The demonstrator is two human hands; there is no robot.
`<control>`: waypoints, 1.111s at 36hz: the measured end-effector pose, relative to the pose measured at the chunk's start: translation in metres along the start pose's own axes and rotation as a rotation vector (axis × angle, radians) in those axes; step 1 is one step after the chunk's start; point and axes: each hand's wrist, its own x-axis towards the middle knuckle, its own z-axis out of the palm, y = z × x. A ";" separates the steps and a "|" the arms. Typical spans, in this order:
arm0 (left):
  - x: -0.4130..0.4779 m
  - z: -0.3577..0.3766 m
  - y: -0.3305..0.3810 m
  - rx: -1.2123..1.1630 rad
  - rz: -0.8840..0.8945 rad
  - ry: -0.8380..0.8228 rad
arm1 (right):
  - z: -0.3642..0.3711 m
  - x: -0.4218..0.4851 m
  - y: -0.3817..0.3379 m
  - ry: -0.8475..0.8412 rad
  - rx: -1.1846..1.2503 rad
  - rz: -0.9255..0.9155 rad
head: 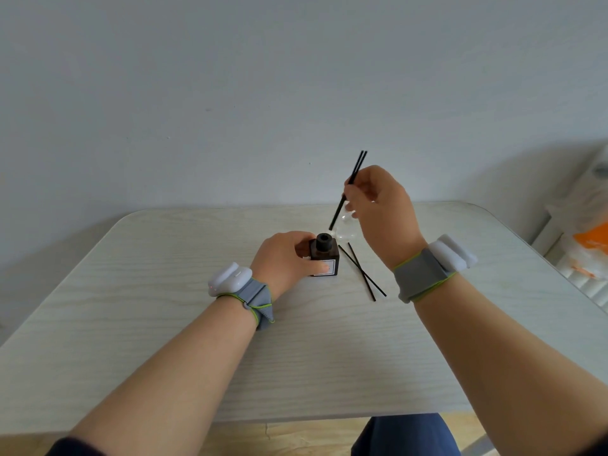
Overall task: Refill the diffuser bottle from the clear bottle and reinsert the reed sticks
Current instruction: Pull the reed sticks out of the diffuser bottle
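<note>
Above and right of the diffuser bottle (324, 258), the right hand (378, 209) pinched two reed sticks (348, 189), long axis sloping down-left toward its open neck. The left hand (283, 261) clasped the bottle; two sticks on the table (362, 273) lay just right.

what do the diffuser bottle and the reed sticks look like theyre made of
Diffuser bottle: seemingly dark brown glass, glossy, with a matte black collar and a pale paper-like label. Reed sticks: thin, matte black, probably rattan or fibre; the material cannot be confirmed.
</note>
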 end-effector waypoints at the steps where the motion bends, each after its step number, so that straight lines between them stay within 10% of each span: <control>1: 0.000 0.000 0.000 -0.008 -0.005 0.006 | -0.002 0.001 0.002 0.017 -0.014 0.013; 17: 0.002 0.003 -0.005 -0.057 0.018 0.021 | -0.018 -0.006 0.052 -0.366 -0.714 0.266; 40: 0.001 0.003 -0.002 -0.076 -0.002 0.031 | -0.010 -0.001 0.033 -0.202 -0.540 0.122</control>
